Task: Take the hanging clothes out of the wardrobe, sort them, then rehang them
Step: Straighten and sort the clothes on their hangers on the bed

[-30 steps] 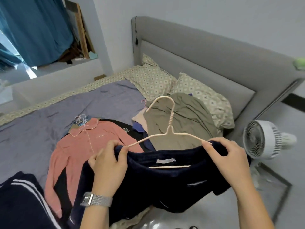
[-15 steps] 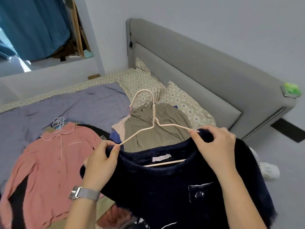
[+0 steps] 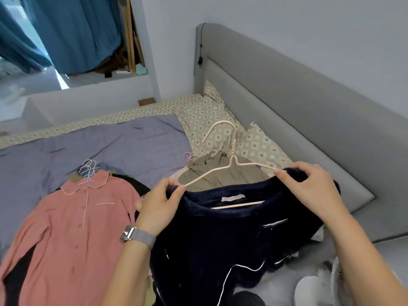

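Observation:
A dark navy fleece top with white piping hangs on a pale pink hanger, held up over the bed. My left hand pinches the top's left shoulder at the hanger's arm. My right hand grips the right shoulder over the hanger's other end. A pink button shirt lies flat on the bed to the left, with several hangers at its collar. An olive garment lies behind the navy top, partly hidden by it.
The bed has a lilac quilt, patterned pillows and a grey padded headboard on the right. A white fan shows at the lower right corner. Blue curtains hang at the far left.
The view has swung left and down a little. Both hands have kept their hold on the navy top's shoulders, and the top on its hanger sits a bit further over the bed.

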Demonstrator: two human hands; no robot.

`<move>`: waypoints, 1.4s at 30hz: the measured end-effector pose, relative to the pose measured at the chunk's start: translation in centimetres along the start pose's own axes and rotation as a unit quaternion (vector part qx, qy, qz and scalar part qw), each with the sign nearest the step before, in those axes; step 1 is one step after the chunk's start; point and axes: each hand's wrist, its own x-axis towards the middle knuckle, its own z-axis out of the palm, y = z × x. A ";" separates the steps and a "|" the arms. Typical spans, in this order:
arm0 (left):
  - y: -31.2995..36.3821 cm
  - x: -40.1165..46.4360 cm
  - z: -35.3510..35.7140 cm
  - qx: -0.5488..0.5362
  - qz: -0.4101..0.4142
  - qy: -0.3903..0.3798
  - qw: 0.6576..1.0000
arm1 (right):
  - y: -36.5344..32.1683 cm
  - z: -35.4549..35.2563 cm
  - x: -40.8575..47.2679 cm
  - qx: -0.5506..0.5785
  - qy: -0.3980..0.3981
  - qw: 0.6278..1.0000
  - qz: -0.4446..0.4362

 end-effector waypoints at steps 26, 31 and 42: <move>-9.5 35.1 16.5 0.100 -0.205 0.081 0.970 | 15.3 29.9 40.7 -0.076 -0.318 0.936 -0.127; -15.0 30.8 18.5 0.094 -0.225 0.049 0.969 | 20.0 38.3 42.8 -0.217 -0.386 0.886 -0.137; -22.3 21.4 13.3 0.086 -0.308 0.061 0.945 | 6.9 44.6 32.2 0.092 -0.407 0.871 -0.260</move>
